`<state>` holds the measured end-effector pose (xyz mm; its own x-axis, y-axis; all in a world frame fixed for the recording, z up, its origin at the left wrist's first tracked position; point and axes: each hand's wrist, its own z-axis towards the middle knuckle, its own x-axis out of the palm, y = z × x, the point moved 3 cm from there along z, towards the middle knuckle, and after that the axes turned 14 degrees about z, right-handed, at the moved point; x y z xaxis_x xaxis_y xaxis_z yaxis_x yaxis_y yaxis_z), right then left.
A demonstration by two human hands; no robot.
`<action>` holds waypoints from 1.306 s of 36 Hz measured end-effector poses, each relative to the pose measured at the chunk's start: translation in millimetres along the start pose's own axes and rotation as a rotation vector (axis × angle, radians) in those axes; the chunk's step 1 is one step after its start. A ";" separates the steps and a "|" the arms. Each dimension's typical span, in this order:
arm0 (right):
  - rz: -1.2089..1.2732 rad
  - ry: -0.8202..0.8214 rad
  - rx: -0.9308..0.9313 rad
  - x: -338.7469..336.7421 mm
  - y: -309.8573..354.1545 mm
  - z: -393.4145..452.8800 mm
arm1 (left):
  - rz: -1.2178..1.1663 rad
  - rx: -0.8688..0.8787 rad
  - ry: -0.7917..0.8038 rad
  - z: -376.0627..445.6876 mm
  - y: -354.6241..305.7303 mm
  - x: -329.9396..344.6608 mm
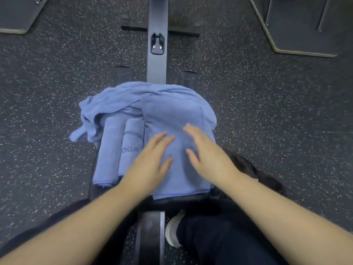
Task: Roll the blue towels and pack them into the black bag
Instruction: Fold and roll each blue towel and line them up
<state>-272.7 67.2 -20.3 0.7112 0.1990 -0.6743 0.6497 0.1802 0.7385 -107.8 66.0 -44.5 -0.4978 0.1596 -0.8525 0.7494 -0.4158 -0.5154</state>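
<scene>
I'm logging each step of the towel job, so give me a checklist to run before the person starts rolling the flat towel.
1. Flat towel spread on the bench: ok, though its far end is draped over the heap.
2. Both hands free: ok; left hand and right hand lie open over the towel.
3. Near edge reachable to begin the roll: ok, it lies straight.
4. Rolled towels clear of the rolling path: ok, beside it on the left.
5. Loose towel clear: not ok, bunched at the far end.
6. Black bag open and ready: cannot tell, mostly hidden.

Motion-blurred hands [152,157]; half-hidden black bag [254,169]
</scene>
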 end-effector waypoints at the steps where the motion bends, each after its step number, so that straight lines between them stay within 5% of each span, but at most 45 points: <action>1: -0.036 0.062 -0.012 8.2 -2.0 -10.1 | 0.043 0.027 0.051 -12.5 -0.5 9.2; 8: -0.332 0.329 0.054 61.8 -21.6 -57.5 | 0.465 0.126 0.253 -73.9 10.2 59.5; 20: -0.510 0.470 0.144 74.4 -41.0 -65.3 | 0.501 0.233 0.125 -73.9 16.6 64.5; 28: -0.428 0.459 0.085 75.6 -43.5 -62.2 | 0.372 0.161 0.053 -69.7 13.3 56.9; 35: -0.372 0.454 0.081 75.8 -42.4 -61.7 | 0.542 0.175 -0.048 -63.9 15.1 55.5; 41: -0.404 0.178 -0.059 64.5 -38.0 -56.7 | 0.509 0.004 -0.103 -62.8 21.2 46.3; 47: -0.337 0.193 0.045 49.6 -37.0 -51.5 | 0.492 -0.032 -0.013 -60.1 22.7 43.0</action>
<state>-275.3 120.1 -81.0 0.3950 0.3142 -0.8633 0.8526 0.2246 0.4719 -86.0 117.2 -98.0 -0.0871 -0.0603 -0.9944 0.9097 -0.4116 -0.0548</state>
